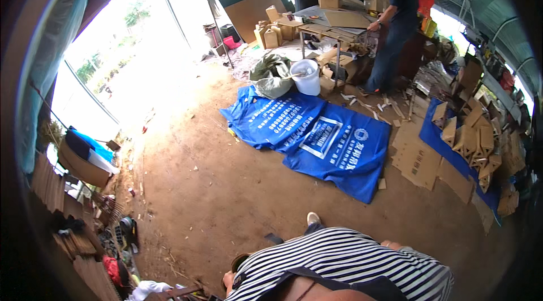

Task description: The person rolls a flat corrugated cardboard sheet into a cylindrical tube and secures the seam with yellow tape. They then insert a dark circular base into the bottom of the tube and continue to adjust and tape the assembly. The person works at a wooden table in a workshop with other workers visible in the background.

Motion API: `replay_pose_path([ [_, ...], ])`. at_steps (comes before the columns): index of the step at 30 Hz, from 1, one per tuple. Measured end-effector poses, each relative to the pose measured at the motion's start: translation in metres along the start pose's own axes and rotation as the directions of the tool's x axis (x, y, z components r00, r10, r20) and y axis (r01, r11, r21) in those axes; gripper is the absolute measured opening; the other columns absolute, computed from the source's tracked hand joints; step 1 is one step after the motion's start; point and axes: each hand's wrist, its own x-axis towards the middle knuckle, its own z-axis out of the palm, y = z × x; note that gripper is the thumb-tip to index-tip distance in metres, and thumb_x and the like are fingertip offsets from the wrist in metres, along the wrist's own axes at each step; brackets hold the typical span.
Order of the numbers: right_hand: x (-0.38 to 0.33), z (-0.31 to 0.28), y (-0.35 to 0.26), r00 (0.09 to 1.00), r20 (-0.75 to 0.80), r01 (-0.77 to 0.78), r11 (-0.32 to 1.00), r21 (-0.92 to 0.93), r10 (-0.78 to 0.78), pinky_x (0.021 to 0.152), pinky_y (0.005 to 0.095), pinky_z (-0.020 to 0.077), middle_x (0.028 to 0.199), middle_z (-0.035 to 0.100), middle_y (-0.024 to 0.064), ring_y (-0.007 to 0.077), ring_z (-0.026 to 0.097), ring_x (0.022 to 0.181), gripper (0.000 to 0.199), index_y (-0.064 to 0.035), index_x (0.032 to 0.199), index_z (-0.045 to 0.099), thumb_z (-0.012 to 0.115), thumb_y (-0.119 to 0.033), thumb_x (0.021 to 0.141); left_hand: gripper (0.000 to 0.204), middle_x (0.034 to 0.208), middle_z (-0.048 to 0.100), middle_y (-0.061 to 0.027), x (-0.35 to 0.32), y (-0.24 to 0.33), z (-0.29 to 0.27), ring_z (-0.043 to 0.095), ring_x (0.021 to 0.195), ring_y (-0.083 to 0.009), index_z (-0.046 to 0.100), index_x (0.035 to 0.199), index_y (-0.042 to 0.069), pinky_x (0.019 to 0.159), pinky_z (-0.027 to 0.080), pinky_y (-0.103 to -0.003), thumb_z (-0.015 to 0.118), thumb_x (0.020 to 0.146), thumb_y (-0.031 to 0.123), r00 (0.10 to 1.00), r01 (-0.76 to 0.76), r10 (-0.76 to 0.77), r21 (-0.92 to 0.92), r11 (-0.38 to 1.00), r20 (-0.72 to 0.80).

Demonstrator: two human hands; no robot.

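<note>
My left hand (228, 280) is low in the picture at my side, its fingers curled by the edge of a brownish, round-rimmed thing (240, 260). What that thing is, I cannot make out. On the other side of my striped shirt shows a bit of my right hand (390, 244); its fingers are mostly hidden. One pale shoe (313, 218) pokes out ahead of me. A blue tarp (353, 148) with white print lies spread on the dirt floor beyond it.
Behind the tarp stand a grey-green sack (271, 76) and a white bucket (306, 78). Two people handle cardboard at a work table (322, 31). Folded cardboard pieces (475, 137) are heaped on the right. Stacked boards (48, 182) and clutter line the left edge.
</note>
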Motion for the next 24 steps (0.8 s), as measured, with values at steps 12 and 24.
replay_pose_path([
  [12, 0.102, -0.405, -0.465, 0.620, -0.507, 0.675, 0.736, -0.045, -0.599, 0.093, 0.0431, 0.0514, 0.119, 0.068, 0.0186, 0.0343, 0.065, 0.109, 0.046, -0.0079, 0.114, 0.071, 0.066, -0.044, 0.086, 0.024, 0.092, 0.071, -0.0199, 0.245, 0.183, -0.120, 0.068, 0.085, -0.0405, 0.072, 0.097, 0.008, 0.077, 0.056, -0.050, 0.055, 0.086, 0.021, 0.999, 0.030, -0.029, -0.117, 0.993, 0.013],
  [24, 0.214, -0.460, -0.558, 0.841, 0.001, 0.429, 0.667, -0.609, -0.541, 0.094, 0.0457, 0.0507, 0.118, 0.069, 0.0182, 0.0348, 0.065, 0.109, 0.052, -0.0106, 0.115, 0.071, 0.061, -0.053, 0.087, 0.025, 0.092, 0.072, -0.0189, 0.557, 0.274, -0.203, 0.069, 0.086, -0.0388, 0.073, 0.096, 0.008, 0.076, 0.057, -0.048, 0.055, 0.087, 0.022, 0.970, -0.159, 0.198, -0.251, 0.955, 0.142],
])
